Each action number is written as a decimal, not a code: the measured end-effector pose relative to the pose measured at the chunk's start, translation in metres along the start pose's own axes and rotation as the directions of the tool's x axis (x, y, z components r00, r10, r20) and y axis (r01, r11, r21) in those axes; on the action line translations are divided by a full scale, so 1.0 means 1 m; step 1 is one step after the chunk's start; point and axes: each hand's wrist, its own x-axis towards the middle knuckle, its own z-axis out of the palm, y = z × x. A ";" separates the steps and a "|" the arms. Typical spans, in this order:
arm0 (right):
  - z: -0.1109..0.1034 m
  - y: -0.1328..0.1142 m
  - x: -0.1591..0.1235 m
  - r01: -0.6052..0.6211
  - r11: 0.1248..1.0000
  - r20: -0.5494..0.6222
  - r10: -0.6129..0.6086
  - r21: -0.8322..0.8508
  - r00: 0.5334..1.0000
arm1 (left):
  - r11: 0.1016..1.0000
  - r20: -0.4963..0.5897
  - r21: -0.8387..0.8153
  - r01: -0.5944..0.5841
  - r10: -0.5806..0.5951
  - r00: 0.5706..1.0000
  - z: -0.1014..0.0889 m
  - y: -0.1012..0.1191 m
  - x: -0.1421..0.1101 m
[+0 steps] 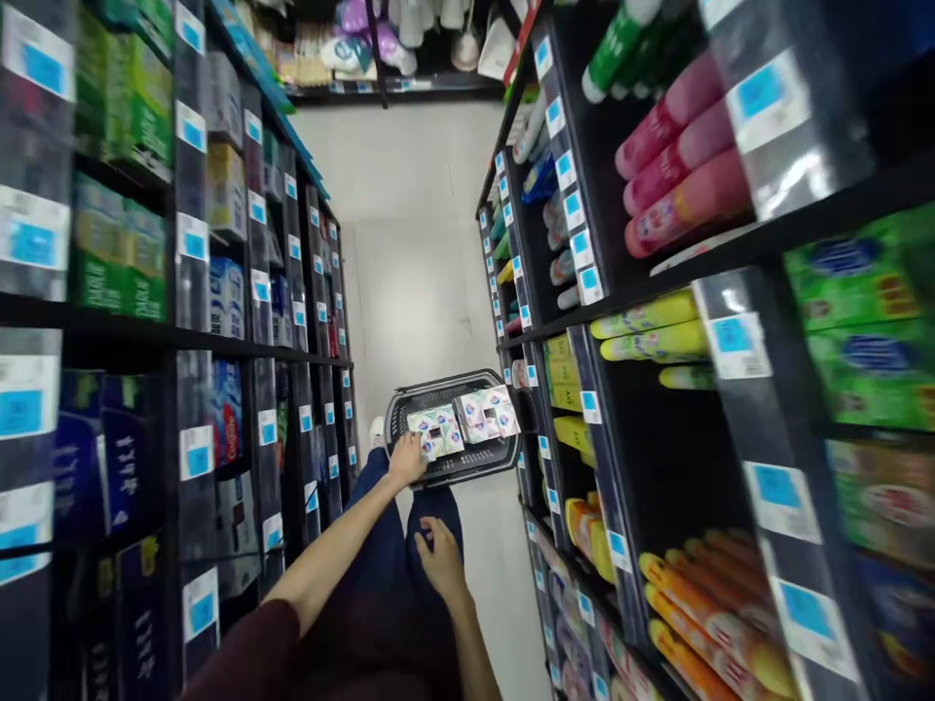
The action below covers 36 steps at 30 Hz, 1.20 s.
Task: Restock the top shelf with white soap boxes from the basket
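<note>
My left hand [407, 458] reaches over the near left side of a black shopping basket [482, 460], its fingers closed at the edge of a white floral pack [436, 431]. A second, similar pack [488, 413] lies beside it in the basket, to the right. Both have pink and blue logos and a small dark patch; their contents cannot be made out. Nearer to my body, my right hand [439, 557] hangs in front of my dark trousers, fingers loosely bent and apart, with nothing visible in it.
Black shelves line both sides of the narrow aisle. Toothpaste boxes [228, 414] stand on the left; pink bottles [691, 161], yellow bottles [650, 331] and orange bottles [720, 613] lie on the right. Pale floor [409, 263] runs ahead to another stocked shelf [438, 86].
</note>
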 end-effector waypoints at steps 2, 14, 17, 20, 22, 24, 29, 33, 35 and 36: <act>0.026 0.020 0.019 -0.090 0.996 -0.026 0.091 0.026 0.996 | 1.000 -0.041 0.028 0.004 -0.003 0.999 0.017 -0.007 0.040; 0.070 0.058 0.185 -0.294 0.949 -0.256 0.258 -0.116 0.932 | 0.998 -0.078 0.049 -0.050 0.054 0.995 0.083 -0.029 0.162; 0.077 0.058 0.220 -0.275 0.950 -0.245 0.234 -0.148 0.941 | 0.995 -0.103 -0.049 -0.082 0.077 0.992 0.069 -0.042 0.155; 0.078 0.062 0.234 -0.279 0.943 -0.238 0.234 -0.179 0.943 | 0.974 -0.161 -0.218 -0.067 0.032 0.986 0.045 -0.061 0.139; 0.076 0.067 0.233 -0.270 0.951 -0.262 0.225 -0.152 0.939 | 0.899 -0.168 -0.437 0.011 -0.094 0.981 0.033 -0.076 0.126; 0.073 0.072 0.224 -0.280 0.957 -0.328 0.241 -0.075 0.913 | 0.763 -0.095 -0.638 0.100 -0.208 0.974 0.028 -0.090 0.111; 0.073 0.072 0.183 -0.271 0.945 -0.532 0.327 0.182 0.782 | 0.447 0.173 -0.863 0.234 -0.173 0.970 0.047 -0.102 0.067; 0.074 0.059 0.159 -0.205 0.899 -0.539 0.401 0.388 0.741 | 0.240 0.315 -0.918 0.315 -0.039 0.948 0.071 -0.089 0.031; 0.070 0.054 0.155 -0.184 0.811 -0.442 0.476 0.556 0.760 | 0.125 0.333 -0.935 0.332 -0.016 0.943 0.081 -0.083 0.021; 0.068 0.053 0.155 -0.174 0.742 -0.368 0.504 0.648 0.781 | 0.078 0.326 -0.942 0.328 -0.034 0.945 0.084 -0.081 0.018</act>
